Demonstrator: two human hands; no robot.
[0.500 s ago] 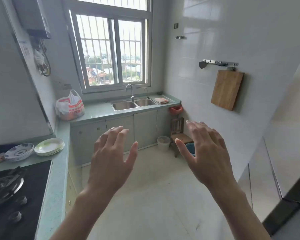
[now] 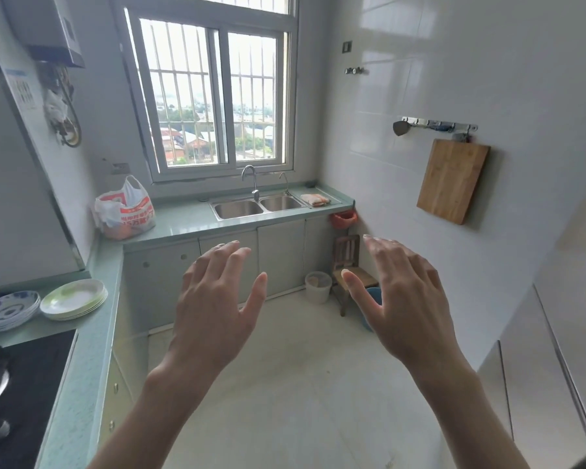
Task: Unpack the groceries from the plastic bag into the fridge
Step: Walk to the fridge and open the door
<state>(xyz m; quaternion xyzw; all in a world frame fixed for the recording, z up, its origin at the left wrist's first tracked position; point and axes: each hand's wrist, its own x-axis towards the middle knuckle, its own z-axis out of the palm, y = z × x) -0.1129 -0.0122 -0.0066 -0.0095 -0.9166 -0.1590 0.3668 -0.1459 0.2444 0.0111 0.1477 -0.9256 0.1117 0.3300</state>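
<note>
A white plastic bag (image 2: 125, 211) with red print stands full on the green countertop (image 2: 183, 222) in the far left corner, left of the double sink (image 2: 257, 207). Something orange shows through its lower part. My left hand (image 2: 214, 306) and my right hand (image 2: 406, 299) are raised in front of me over the floor, palms away, fingers spread, holding nothing. Both are well short of the bag. A silver panel (image 2: 535, 363) at the right edge may be the fridge; I cannot tell for sure.
Two stacks of plates (image 2: 73, 299) sit on the left counter beside a black gas hob (image 2: 17, 384). A small wooden chair (image 2: 349, 269), a white bin (image 2: 318, 286) and a blue basin (image 2: 374, 296) stand on the floor at the far right. A cutting board (image 2: 452, 181) hangs on the wall.
The view has moved closer to the counter and tilted slightly down. Both hands stay raised and spread, a little lower in view.
</note>
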